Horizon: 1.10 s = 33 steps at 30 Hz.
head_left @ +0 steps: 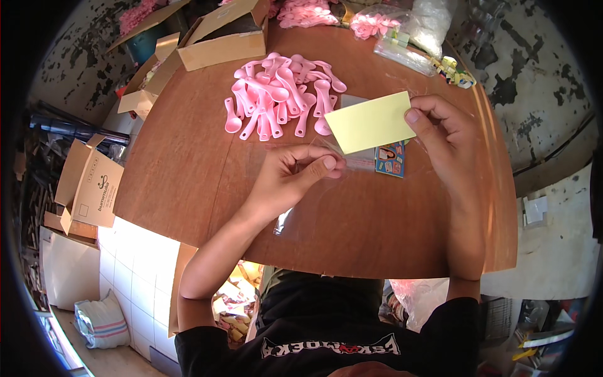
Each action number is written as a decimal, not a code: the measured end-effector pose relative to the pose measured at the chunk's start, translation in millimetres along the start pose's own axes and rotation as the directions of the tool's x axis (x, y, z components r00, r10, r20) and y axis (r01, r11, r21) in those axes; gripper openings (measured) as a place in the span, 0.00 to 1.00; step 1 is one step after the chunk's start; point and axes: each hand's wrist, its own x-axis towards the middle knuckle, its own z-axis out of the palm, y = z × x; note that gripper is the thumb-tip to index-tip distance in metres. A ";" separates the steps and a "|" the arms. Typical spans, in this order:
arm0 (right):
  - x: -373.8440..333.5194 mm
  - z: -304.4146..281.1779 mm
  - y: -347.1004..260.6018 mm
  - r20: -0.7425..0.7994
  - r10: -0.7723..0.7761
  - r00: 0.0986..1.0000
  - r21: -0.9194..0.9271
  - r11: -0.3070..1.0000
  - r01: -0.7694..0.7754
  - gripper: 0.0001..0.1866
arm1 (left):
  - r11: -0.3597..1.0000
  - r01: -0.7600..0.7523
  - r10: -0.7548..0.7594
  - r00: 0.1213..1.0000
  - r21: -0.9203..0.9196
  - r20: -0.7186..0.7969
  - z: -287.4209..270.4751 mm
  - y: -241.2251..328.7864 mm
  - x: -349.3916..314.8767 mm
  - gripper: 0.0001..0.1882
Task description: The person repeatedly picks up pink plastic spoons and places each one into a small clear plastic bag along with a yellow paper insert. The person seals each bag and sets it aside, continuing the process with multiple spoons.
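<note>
My right hand point(443, 129) pinches a pale yellow card point(369, 122) by its right end, tilted above the table. To its left, my left hand point(298, 173) is closed, thumb against fingers, on a thin clear plastic bag point(284, 221). The bag is so see-through that its outline is hard to follow. Under the yellow card lies a small blue printed card point(391, 162), partly covered, beside more clear plastic. Just beyond my hands a heap of pink plastic spoons point(276, 94) rests on the table.
The brown wooden table point(169, 157) has a curved edge. An open cardboard box point(226, 47) stands at the back left. Clear plastic packs point(405, 56), a bunch of yellow packets point(457, 74) and more pink pieces point(306, 12) lie along the far side. Another carton point(94, 182) sits left of the table.
</note>
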 end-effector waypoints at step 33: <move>9.0 -0.8 24.6 0.192 0.127 0.973 0.165 0.973 -0.159 0.09 | 0.984 0.156 -0.166 0.979 0.088 0.117 -3.5 2.1 1.5 0.10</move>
